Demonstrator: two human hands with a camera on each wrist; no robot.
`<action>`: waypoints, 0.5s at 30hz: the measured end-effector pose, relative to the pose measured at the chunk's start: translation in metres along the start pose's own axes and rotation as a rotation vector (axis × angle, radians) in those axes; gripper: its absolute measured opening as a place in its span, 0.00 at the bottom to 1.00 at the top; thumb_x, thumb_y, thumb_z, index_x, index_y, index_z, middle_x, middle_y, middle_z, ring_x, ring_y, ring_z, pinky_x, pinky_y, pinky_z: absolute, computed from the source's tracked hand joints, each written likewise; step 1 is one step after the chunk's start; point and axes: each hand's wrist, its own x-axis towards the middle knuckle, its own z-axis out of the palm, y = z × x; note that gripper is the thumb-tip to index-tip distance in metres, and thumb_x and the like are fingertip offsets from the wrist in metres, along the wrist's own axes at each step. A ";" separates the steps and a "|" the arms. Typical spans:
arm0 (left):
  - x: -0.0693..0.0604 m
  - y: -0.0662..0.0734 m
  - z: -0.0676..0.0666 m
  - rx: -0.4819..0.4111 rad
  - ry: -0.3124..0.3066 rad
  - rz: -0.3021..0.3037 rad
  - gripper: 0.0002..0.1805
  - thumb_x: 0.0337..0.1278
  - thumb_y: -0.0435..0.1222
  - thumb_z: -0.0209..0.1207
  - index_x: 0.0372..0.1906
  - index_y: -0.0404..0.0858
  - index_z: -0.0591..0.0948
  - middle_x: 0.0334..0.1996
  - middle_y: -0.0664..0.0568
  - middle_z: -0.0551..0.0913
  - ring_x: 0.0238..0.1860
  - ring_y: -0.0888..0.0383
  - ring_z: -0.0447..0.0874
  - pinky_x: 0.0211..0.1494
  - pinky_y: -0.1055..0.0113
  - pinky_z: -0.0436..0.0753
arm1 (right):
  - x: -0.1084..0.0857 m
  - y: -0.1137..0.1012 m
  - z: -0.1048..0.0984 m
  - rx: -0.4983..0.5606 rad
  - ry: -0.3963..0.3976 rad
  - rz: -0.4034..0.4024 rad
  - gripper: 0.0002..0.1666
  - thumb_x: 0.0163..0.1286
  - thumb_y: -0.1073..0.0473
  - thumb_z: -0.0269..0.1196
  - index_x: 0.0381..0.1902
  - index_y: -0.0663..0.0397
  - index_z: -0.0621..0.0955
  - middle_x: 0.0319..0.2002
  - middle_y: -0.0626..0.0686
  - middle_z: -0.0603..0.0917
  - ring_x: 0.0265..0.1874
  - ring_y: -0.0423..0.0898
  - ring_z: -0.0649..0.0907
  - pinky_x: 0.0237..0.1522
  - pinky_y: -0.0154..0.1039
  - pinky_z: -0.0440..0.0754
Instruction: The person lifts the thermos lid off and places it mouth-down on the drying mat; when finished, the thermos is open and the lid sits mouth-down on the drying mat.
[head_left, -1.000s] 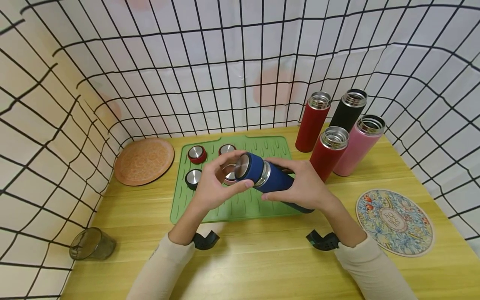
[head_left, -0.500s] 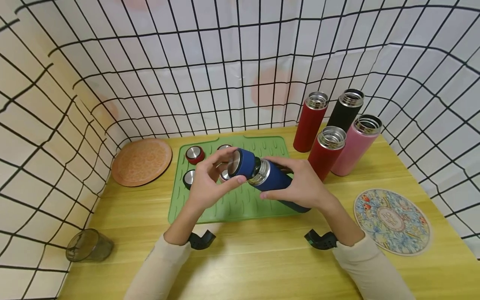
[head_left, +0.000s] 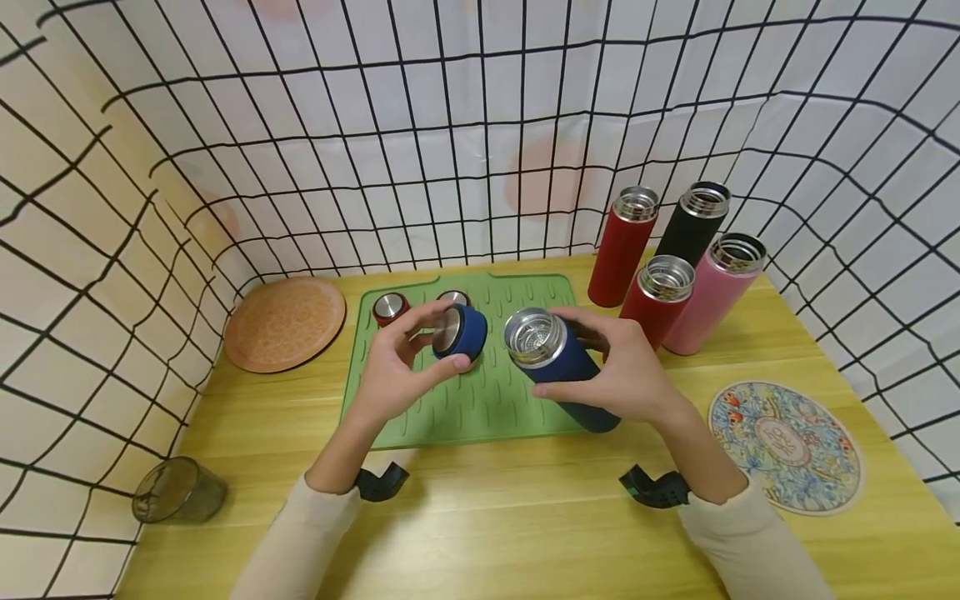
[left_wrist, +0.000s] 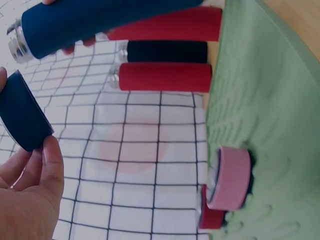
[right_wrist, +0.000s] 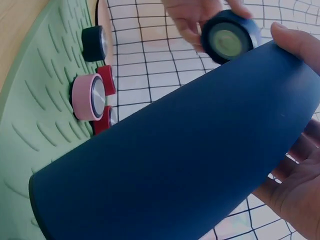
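In my left hand [head_left: 401, 367] I grip a blue bottle lid [head_left: 469, 332] with a silver top, held tilted above the green mat [head_left: 480, 408]. My right hand [head_left: 618, 362] holds a blue thermos bottle [head_left: 573, 371] round its body. The bottle leans to the left, its steel mouth uncovered and facing up toward the head camera. Lid and bottle are apart, with a gap between them. The right wrist view shows the lid's underside, a pale disc in a dark ring. On the mat sit red lids [head_left: 390, 308], a pink lid [right_wrist: 89, 97] and a black lid [right_wrist: 94, 44].
At the back right stand two red bottles [head_left: 624, 246], a black bottle [head_left: 693, 225] and a pink bottle [head_left: 716, 296], all lidless. A patterned round mat [head_left: 786, 446] lies at the right, an orange-brown round mat [head_left: 285, 325] at the left. A glass [head_left: 180, 492] is at the front left.
The lid has come off the blue bottle. My left hand has moved left with it, while my right hand has tipped the bottle more upright.
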 end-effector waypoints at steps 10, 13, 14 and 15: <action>-0.016 -0.012 -0.018 0.118 0.002 -0.087 0.34 0.51 0.30 0.76 0.66 0.44 0.80 0.58 0.48 0.83 0.58 0.56 0.81 0.59 0.70 0.84 | -0.018 -0.004 -0.017 0.137 0.071 -0.022 0.46 0.51 0.68 0.81 0.68 0.46 0.77 0.59 0.47 0.84 0.54 0.44 0.85 0.57 0.32 0.84; -0.022 -0.017 -0.023 0.154 0.006 -0.122 0.35 0.51 0.32 0.77 0.66 0.45 0.79 0.60 0.49 0.82 0.59 0.56 0.80 0.61 0.68 0.84 | -0.023 -0.003 -0.024 0.147 0.089 -0.049 0.46 0.50 0.71 0.80 0.68 0.49 0.77 0.58 0.47 0.85 0.53 0.44 0.85 0.55 0.31 0.85; -0.024 -0.018 -0.025 0.166 0.008 -0.134 0.35 0.51 0.33 0.77 0.66 0.45 0.79 0.60 0.50 0.82 0.59 0.56 0.80 0.61 0.67 0.84 | -0.025 -0.002 -0.026 0.149 0.094 -0.059 0.47 0.50 0.72 0.80 0.68 0.51 0.77 0.58 0.48 0.85 0.52 0.43 0.86 0.53 0.30 0.85; -0.026 -0.020 -0.026 0.180 0.012 -0.146 0.35 0.50 0.34 0.78 0.66 0.46 0.79 0.59 0.50 0.82 0.59 0.56 0.80 0.61 0.67 0.84 | -0.027 -0.002 -0.029 0.149 0.098 -0.069 0.47 0.49 0.73 0.80 0.68 0.52 0.77 0.57 0.47 0.85 0.50 0.42 0.87 0.51 0.30 0.86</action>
